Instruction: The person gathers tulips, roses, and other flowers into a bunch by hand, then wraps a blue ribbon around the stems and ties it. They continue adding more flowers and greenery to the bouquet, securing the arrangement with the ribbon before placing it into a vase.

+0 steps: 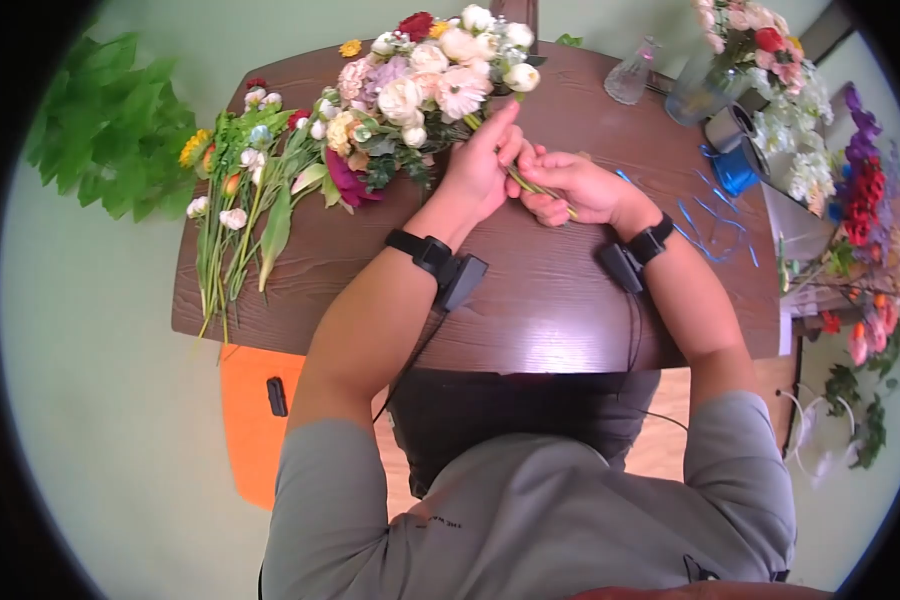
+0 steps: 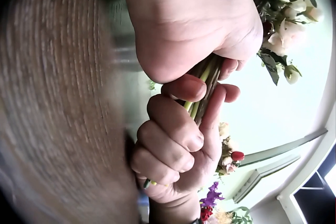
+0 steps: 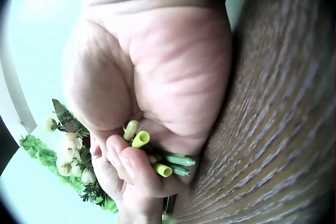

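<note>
Bouquet [image 1: 430,88], 1 pc., mixed blooms, approx. 11 o'clock on table [image 1: 560,290]. L. hand [image 1: 480,168]: fingers grasping stems [image 2: 210,83]. R. hand [image 1: 577,188]: fingers curled rnd. same stems, tips showing. Loose fls. [image 1: 275,235], 9 o'clock; blue roll [image 1: 737,172], nr. 3 o'clock.

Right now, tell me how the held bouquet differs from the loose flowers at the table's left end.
The bouquet is held by its stems in the left hand and right hand; the loose flowers lie on the table. The bouquet's larger blooms crowd together, while the loose flowers show smaller, scattered blooms among long green stalks. Both include white blooms.
</note>
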A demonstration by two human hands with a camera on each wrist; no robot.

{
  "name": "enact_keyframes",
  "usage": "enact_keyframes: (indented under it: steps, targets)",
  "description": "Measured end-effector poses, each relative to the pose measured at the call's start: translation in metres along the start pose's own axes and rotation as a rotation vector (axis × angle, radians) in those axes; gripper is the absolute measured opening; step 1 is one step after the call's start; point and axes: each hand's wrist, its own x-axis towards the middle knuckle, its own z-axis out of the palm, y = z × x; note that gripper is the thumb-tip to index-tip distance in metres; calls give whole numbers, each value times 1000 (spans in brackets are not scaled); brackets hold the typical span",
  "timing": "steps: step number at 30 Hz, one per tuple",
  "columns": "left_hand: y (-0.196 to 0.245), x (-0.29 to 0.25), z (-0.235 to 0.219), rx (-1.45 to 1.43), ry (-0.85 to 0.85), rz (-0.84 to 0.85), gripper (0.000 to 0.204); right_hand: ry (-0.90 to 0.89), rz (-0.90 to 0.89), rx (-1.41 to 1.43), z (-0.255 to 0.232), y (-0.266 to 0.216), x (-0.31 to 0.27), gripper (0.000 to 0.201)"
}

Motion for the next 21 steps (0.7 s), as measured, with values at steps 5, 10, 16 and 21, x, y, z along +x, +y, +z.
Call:
enact_keyframes:
  steps: [5,10,16,21]
  targets:
    - [-6,3,-6,-65,5,-5,54,266,72,-118,27,-12,-8,44]
    - [-7,-3,8,-173,23,-47,50,197,188,-189,18,-26,-36,42]
    - [-6,-6,11,-242,-25,-29,48,232,168,-294,14,-13,-38,39]
    - [-3,-3,5,-260,-17,-9,46,376,145,-837,20,-54,-74,43]
